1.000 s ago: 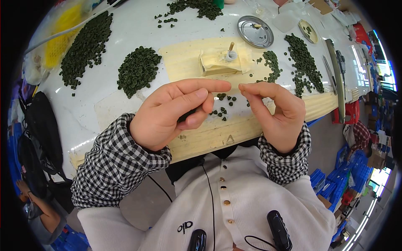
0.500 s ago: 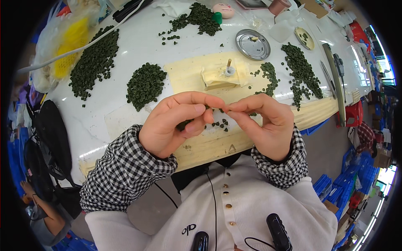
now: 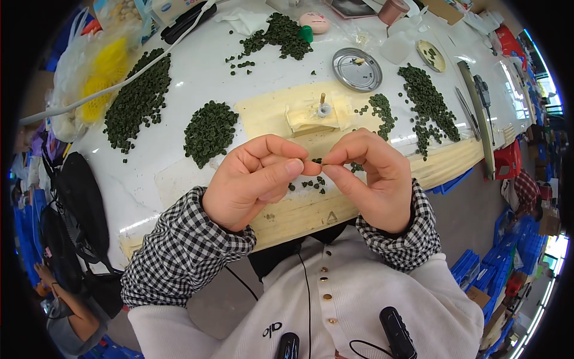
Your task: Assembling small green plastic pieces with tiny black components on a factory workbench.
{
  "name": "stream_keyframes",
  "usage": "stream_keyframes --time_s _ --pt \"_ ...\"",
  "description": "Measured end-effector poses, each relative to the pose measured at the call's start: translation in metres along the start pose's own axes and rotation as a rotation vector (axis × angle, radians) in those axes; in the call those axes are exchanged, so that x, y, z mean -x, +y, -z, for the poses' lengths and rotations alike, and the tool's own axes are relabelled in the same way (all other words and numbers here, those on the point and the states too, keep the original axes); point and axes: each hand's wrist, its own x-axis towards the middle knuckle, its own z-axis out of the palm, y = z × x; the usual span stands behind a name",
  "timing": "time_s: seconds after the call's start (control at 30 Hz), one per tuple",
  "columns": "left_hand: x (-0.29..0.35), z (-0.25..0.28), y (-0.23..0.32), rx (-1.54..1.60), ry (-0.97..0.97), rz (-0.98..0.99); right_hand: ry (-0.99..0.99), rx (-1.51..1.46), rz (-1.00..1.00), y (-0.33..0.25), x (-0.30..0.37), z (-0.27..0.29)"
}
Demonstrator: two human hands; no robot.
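Head view: both hands met over the near edge of the counter (image 3: 197, 66). Left hand (image 3: 254, 182) was half curled, thumb lying along the fingers, a fingertip reaching to the right hand's. Right hand (image 3: 373, 182) had thumb and index fingertips brought together at that spot. Couldn't tell whether a piece sat in that pinch; fingers hid it. Same for the left palm.

Loose green pieces (image 3: 321, 191) lay just beyond and under the fingertips. More sat in a round heap (image 3: 209, 134) beyond the left hand and a long heap (image 3: 427, 105) beyond the right. The taped block (image 3: 306, 118) stood between, ahead of the hands.

Handling, my judgement: each piece looked very light, thin and fairly stiff, probably easy to flick away or crack at the edge if squeezed hard. Best hold looked like the rim, thumb and index tips, light pressure; tweezers-style, one piece at a time.
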Motion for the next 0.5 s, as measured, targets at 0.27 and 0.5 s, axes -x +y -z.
stream_keyframes --time_s 0.27,0.5 --pt "0.0016 -0.0013 -0.001 -0.021 0.075 -0.023 -0.011 -0.006 -0.007 -0.001 0.0 -0.0014" --pt "0.0008 -0.0002 0.0006 -0.119 0.072 0.056 0.013 -0.017 -0.024 -0.0005 0.0008 -0.0024"
